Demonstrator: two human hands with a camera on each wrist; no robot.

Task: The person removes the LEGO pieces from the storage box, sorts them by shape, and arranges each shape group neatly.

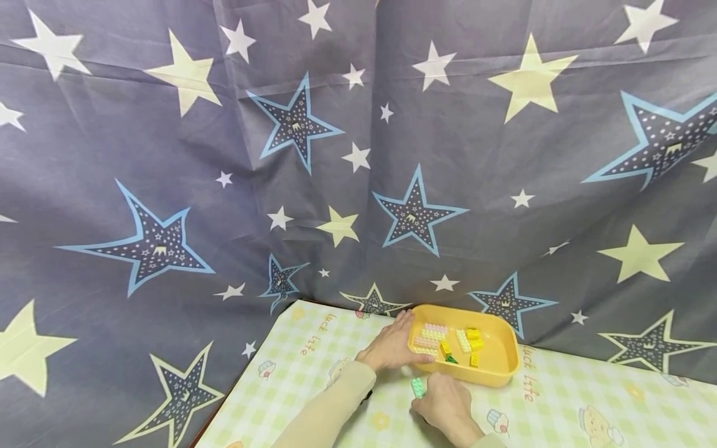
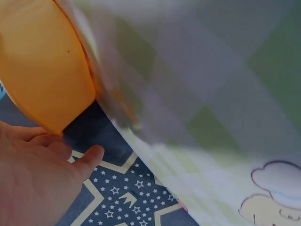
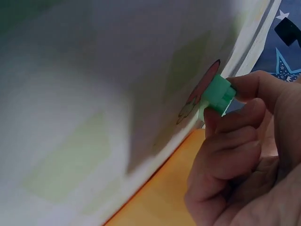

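My left hand (image 1: 394, 346) lies across the left end of a yellow plastic tray (image 1: 506, 378). Its fingers reach along the outer side, and the thumb is at the front rim. In the left wrist view, the fingers (image 2: 91, 160) touch the orange-looking tray wall (image 2: 44, 66). Just in front of the tray, my right hand (image 1: 446, 403) holds a mint-green toy building brick (image 1: 417, 387) close over the tablecloth. The right wrist view shows this brick (image 3: 218, 95) pinched between thumb and finger.
Inside the tray are pink and pale yellow studded bricks (image 1: 428, 341), several bright yellow bricks (image 1: 474, 342) and a dark green piece (image 1: 451, 359). A green-checked tablecloth (image 1: 302, 367) covers the table. Behind it hangs a grey star-patterned curtain (image 1: 336, 186).
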